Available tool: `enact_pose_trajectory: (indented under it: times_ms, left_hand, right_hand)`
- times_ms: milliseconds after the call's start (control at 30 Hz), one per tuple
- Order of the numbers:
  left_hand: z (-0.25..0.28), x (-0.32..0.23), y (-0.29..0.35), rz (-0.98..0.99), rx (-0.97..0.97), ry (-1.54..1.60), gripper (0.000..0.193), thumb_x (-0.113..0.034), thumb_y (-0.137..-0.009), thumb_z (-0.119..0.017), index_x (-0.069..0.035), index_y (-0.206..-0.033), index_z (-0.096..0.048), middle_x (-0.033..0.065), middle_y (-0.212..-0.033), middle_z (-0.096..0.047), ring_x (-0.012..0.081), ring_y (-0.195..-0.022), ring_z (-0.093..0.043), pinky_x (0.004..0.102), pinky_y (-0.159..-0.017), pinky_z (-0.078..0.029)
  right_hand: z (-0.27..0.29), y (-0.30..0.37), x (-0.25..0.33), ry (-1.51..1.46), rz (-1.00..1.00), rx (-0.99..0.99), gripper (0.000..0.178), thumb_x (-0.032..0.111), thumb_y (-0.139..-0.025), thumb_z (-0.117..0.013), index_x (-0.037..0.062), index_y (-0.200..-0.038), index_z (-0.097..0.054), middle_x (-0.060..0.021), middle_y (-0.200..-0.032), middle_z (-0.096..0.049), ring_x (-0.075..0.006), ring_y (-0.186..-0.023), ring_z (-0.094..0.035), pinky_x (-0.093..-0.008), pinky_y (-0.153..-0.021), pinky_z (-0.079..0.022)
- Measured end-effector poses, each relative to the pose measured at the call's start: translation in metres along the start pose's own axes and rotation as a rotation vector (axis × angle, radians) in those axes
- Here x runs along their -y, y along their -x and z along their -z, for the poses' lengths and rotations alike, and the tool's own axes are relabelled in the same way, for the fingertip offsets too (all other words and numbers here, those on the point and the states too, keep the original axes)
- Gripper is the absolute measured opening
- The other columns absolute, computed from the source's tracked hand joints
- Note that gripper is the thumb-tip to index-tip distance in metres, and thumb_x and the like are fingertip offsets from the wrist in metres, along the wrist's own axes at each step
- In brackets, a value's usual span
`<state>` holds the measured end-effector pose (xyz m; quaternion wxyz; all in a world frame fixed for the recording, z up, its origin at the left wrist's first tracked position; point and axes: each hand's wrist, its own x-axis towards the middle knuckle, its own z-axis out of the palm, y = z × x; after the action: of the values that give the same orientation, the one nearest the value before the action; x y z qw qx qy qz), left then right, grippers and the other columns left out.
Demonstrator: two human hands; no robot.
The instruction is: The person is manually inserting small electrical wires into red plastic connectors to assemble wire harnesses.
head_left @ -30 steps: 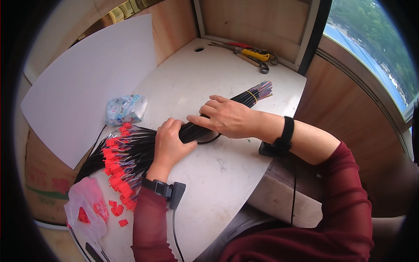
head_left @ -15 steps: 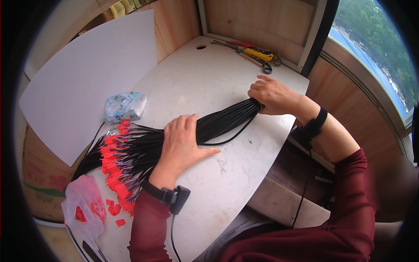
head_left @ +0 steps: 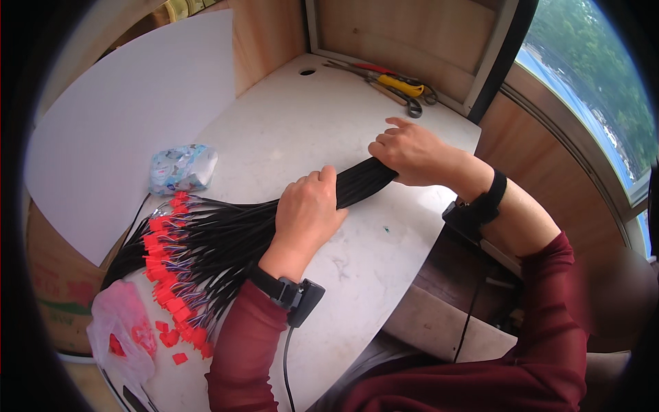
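A thick bundle of black cables (head_left: 233,223) runs across the white table, fanning out at its left end. Red connectors (head_left: 161,268) with thin coloured wires cap the fanned ends in a row. My left hand (head_left: 309,206) is closed round the middle of the bundle, thumb on the near side. Farther right, my right hand (head_left: 412,154) grips the bundle near its other end, its fingers wrapped over the cables and the index finger sticking out. The cable ends inside the right hand are hidden.
A clear plastic bag (head_left: 123,336) with red pieces lies at the near left, several loose red connectors (head_left: 167,336) beside it. A blue-patterned tissue pack (head_left: 183,169) sits behind the cables. Scissors (head_left: 414,108) and a yellow-handled cutter (head_left: 401,85) lie at the back, by a white sheet (head_left: 130,130).
My left hand has slid right along the bundle and closed round it, where before it lay spread over the cables. The right hand has shifted slightly left; the bundle is gathered tighter between them.
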<state>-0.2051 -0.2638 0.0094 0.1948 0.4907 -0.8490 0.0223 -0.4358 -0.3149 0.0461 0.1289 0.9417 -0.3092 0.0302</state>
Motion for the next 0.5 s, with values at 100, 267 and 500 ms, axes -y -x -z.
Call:
enact_pose_trajectory:
  times_ms: [100,267,500]
  left_hand:
    - [-0.002,0.002,-0.001,0.035,-0.016,0.031,0.035,-0.013,-0.067,-0.082,-0.003,-0.087,-0.055,0.0141,-0.076,-0.064,0.0318,-0.07,-0.067,0.0392,-0.067,-0.055]
    - [0.002,-0.002,-0.006,0.167,0.009,0.18,0.038,-0.015,-0.066,-0.081,0.0,-0.093,-0.06,0.021,-0.086,-0.068,0.0385,-0.081,-0.067,0.0441,-0.071,-0.055]
    - [0.002,0.002,0.001,0.101,-0.018,0.088,0.036,-0.017,-0.066,-0.081,0.0,-0.087,-0.057,0.0188,-0.079,-0.067,0.0348,-0.075,-0.069,0.0419,-0.068,-0.056]
  right_hand:
    - [-0.003,-0.008,0.008,0.028,-0.041,0.022,0.02,0.002,-0.074,-0.068,0.0046,-0.091,-0.057,-0.0105,-0.075,-0.061,-0.0273,-0.078,-0.065,-0.0422,-0.093,-0.051]
    - [-0.017,-0.034,0.046,-0.078,0.063,-0.203,0.021,0.007,-0.075,-0.067,0.0027,-0.093,-0.056,-0.0069,-0.077,-0.059,-0.0263,-0.073,-0.063,-0.0358,-0.077,-0.051]
    - [0.038,0.007,0.011,-0.226,-0.147,-0.098,0.1,0.021,-0.061,-0.09,0.0061,-0.146,-0.039,-0.0141,-0.125,-0.057,-0.0309,-0.123,-0.05,-0.0419,-0.11,-0.036]
